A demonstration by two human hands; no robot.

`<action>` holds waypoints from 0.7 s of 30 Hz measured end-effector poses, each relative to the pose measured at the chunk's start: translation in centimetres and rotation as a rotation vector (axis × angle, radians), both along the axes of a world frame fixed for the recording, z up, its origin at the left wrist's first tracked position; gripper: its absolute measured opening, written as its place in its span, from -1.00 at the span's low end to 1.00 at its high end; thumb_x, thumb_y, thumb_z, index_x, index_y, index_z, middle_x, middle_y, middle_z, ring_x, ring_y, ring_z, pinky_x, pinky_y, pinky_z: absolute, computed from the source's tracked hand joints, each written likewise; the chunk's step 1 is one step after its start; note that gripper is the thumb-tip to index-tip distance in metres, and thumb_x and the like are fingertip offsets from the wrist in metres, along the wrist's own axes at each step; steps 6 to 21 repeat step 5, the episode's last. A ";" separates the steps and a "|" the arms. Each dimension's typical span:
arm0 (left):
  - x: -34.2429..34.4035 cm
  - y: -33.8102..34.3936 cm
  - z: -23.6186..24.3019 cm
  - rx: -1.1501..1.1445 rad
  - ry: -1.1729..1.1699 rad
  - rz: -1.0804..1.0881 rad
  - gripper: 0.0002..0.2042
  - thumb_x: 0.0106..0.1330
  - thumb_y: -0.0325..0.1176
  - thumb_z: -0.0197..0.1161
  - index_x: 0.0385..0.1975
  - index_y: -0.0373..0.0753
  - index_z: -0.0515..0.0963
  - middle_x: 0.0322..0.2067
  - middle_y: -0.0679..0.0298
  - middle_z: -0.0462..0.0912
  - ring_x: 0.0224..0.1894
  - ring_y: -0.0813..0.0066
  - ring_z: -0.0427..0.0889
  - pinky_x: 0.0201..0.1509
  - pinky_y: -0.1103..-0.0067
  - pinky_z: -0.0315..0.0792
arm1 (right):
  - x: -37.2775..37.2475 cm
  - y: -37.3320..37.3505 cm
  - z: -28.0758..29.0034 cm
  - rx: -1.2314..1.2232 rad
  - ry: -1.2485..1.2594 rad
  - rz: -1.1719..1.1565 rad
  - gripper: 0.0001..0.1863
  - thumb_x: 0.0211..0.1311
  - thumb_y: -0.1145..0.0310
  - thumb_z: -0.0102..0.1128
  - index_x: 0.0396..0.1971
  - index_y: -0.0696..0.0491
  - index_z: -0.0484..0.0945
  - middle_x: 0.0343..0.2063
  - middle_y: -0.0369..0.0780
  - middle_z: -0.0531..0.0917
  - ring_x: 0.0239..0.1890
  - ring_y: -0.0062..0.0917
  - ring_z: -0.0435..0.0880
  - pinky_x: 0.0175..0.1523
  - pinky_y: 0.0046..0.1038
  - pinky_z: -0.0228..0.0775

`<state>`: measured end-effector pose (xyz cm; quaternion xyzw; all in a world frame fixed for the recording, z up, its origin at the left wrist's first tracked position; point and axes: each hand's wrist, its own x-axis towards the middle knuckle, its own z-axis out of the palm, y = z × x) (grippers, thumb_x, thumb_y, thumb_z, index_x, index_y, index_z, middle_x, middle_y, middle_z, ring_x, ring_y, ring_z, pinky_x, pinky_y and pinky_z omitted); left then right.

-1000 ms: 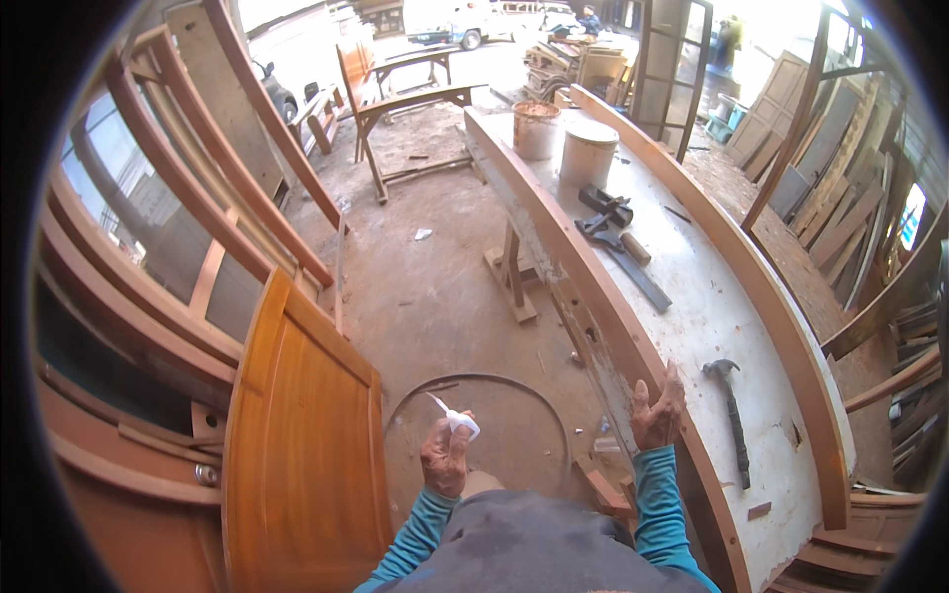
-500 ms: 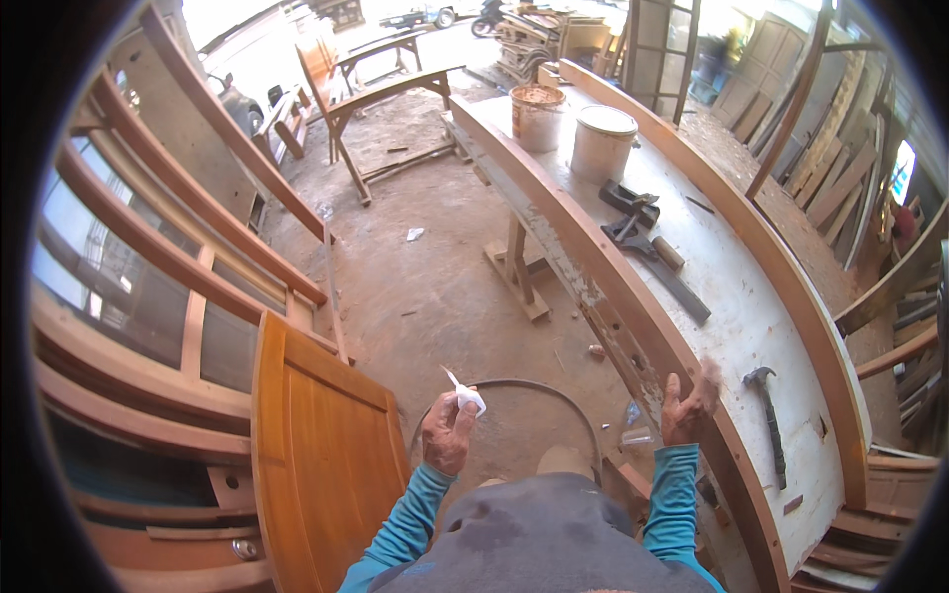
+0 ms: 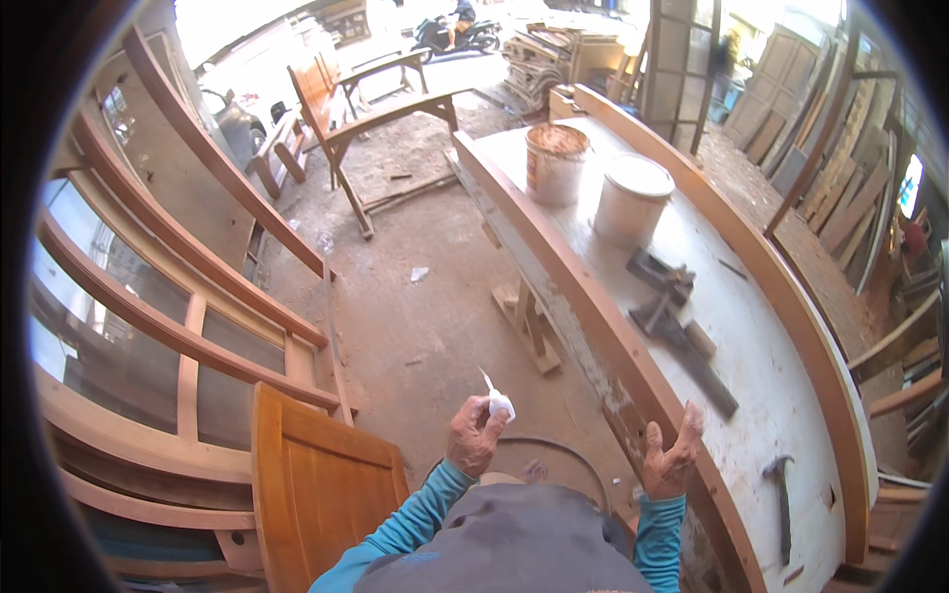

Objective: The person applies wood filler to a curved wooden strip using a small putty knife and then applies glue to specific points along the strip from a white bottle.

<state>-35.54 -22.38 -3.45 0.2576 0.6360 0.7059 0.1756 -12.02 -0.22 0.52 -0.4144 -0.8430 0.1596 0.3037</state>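
Note:
My left hand [image 3: 474, 441] is closed around a small white bottle [image 3: 501, 404] with a thin pointed nozzle, which sticks up and to the left between thumb and fingers. Most of the bottle is hidden in the grip. Empty, with thumb and fingers apart, my right hand [image 3: 669, 459] is raised at the wooden rail [image 3: 603, 341] along the bench's near side. I cannot tell whether it touches the rail. On the white bench surface [image 3: 727, 450], a claw hammer [image 3: 781, 509] lies to the right of that hand. Dark clamp-like tools [image 3: 682, 351] rest farther up the bench.
Two buckets stand on the bench, one open with brown contents [image 3: 557, 168], one with a white lid [image 3: 633, 203]. A varnished wooden panel [image 3: 326, 465] and curved wooden frames [image 3: 188, 287] stand at left. A hose [image 3: 568, 453] curves over the floor. A trestle [image 3: 395, 119] stands ahead.
The view has shifted forward along the bench. Both hands have moved forward past the panel and hammer, the left still gripping the white bottle. A motorbike with a rider now appears outside.

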 end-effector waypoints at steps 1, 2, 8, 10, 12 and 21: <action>-1.5 0.7 -0.3 -0.021 -0.008 0.010 -0.80 0.51 -0.39 0.30 -0.02 -0.38 0.59 -0.20 0.26 0.72 -0.11 0.56 0.70 0.01 0.58 0.58 | -1.9 0.7 0.1 0.058 0.026 -0.002 -0.19 0.44 0.05 0.25 0.47 0.25 0.23 0.42 0.18 0.30 0.49 0.10 0.27 0.53 0.02 0.11; -2.3 1.3 -0.4 -0.048 -0.035 0.017 -0.80 0.51 -0.39 0.30 -0.02 -0.38 0.59 -0.19 0.25 0.72 -0.11 0.55 0.70 0.02 0.57 0.59 | -3.3 1.0 0.3 0.110 0.032 -0.008 -0.19 0.44 0.03 0.24 0.47 0.25 0.23 0.42 0.17 0.31 0.48 0.10 0.27 0.53 0.03 0.10; -5.3 3.0 -0.3 -0.054 -0.048 0.011 -0.75 0.52 -0.36 0.30 0.04 -0.39 0.58 -0.13 0.20 0.72 -0.06 0.52 0.71 0.08 0.55 0.59 | -7.1 2.7 -0.6 0.248 0.073 0.058 -0.12 0.44 -0.05 0.23 0.51 0.24 0.17 0.44 0.15 0.30 0.51 0.08 0.24 0.55 0.03 0.06; -5.3 3.0 -0.3 -0.054 -0.048 0.011 -0.75 0.52 -0.36 0.30 0.04 -0.39 0.58 -0.13 0.20 0.72 -0.06 0.52 0.71 0.08 0.55 0.59 | -7.1 2.7 -0.6 0.248 0.073 0.058 -0.12 0.44 -0.05 0.23 0.51 0.24 0.17 0.44 0.15 0.30 0.51 0.08 0.24 0.55 0.03 0.06; -5.3 3.0 -0.3 -0.054 -0.048 0.011 -0.75 0.52 -0.36 0.30 0.04 -0.39 0.58 -0.13 0.20 0.72 -0.06 0.52 0.71 0.08 0.55 0.59 | -7.1 2.7 -0.6 0.248 0.073 0.058 -0.12 0.44 -0.05 0.23 0.51 0.24 0.17 0.44 0.15 0.30 0.51 0.08 0.24 0.55 0.03 0.06; -5.3 3.0 -0.3 -0.054 -0.048 0.011 -0.75 0.52 -0.36 0.30 0.04 -0.39 0.58 -0.13 0.20 0.72 -0.06 0.52 0.71 0.08 0.55 0.59 | -7.1 2.7 -0.6 0.248 0.073 0.058 -0.12 0.44 -0.05 0.23 0.51 0.24 0.17 0.44 0.15 0.30 0.51 0.08 0.24 0.55 0.03 0.06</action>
